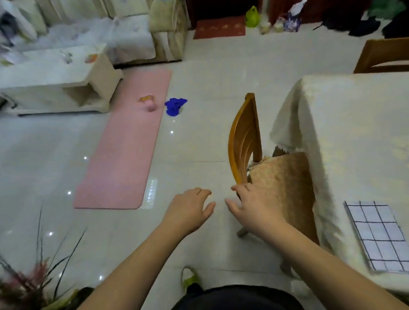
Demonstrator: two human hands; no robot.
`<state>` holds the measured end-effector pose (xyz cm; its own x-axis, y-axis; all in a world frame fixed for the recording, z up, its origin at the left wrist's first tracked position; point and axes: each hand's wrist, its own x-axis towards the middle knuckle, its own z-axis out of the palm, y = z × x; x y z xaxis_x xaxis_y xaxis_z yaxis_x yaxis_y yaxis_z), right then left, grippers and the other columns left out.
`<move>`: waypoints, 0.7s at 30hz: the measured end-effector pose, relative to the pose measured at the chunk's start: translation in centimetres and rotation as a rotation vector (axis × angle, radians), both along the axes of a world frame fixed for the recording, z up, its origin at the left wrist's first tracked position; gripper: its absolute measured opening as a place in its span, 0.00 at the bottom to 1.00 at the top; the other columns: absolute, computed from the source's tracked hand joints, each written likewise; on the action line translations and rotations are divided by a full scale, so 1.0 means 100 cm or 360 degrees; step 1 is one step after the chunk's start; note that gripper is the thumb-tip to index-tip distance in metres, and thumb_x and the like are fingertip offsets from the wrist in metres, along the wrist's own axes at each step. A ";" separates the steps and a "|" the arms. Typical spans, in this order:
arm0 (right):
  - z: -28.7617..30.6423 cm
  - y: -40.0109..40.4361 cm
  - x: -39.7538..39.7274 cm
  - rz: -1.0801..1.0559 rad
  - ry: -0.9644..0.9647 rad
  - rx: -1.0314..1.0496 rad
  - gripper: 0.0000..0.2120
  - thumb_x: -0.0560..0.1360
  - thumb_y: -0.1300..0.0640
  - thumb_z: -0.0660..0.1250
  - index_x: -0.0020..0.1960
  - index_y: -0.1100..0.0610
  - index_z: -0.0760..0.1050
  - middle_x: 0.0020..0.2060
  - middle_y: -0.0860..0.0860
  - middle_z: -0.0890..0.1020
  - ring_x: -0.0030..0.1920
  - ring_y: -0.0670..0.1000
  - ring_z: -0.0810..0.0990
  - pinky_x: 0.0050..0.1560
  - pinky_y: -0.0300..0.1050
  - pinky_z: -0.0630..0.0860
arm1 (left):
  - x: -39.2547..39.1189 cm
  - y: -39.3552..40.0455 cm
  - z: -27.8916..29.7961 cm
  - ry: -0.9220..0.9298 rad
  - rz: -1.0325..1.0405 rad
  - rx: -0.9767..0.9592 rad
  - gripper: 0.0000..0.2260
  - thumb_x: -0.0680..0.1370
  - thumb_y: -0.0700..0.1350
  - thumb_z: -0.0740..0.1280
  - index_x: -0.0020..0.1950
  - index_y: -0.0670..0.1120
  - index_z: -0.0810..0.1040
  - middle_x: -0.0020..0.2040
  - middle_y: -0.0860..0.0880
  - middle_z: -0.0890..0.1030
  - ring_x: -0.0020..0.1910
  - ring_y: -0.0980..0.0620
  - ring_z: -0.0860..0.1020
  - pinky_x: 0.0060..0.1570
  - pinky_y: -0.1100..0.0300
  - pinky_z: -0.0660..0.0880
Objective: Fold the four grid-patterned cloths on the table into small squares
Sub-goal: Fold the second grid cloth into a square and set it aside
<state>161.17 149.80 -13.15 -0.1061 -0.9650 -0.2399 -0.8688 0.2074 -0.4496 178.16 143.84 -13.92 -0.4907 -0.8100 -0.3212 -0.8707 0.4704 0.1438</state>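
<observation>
A white cloth with a dark grid pattern [382, 236] lies folded in a rectangle near the front left edge of the table [353, 128], which wears a cream tablecloth. No other grid cloth is in view. My left hand [190, 211] hovers over the floor, fingers relaxed and holding nothing. My right hand [253, 208] is held out beside it in front of the wooden chair, fingers spread and empty. Both hands are well left of the cloth.
A wooden chair [244, 141] with a tan cushion stands tucked at the table's left side. A pink mat [125, 147] and a blue cloth heap [175, 105] lie on the tiled floor. A low white table and sofa stand beyond. A plant is at the lower left.
</observation>
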 end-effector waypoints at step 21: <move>-0.029 -0.146 0.178 0.0348 0.0478 0.0124 0.27 0.80 0.41 0.52 0.75 0.53 0.58 0.71 0.51 0.67 0.69 0.53 0.66 0.67 0.48 0.62 | 0.192 -0.133 -0.013 0.0027 0.0137 -0.0032 0.28 0.80 0.63 0.54 0.76 0.52 0.61 0.72 0.50 0.69 0.67 0.49 0.70 0.60 0.52 0.70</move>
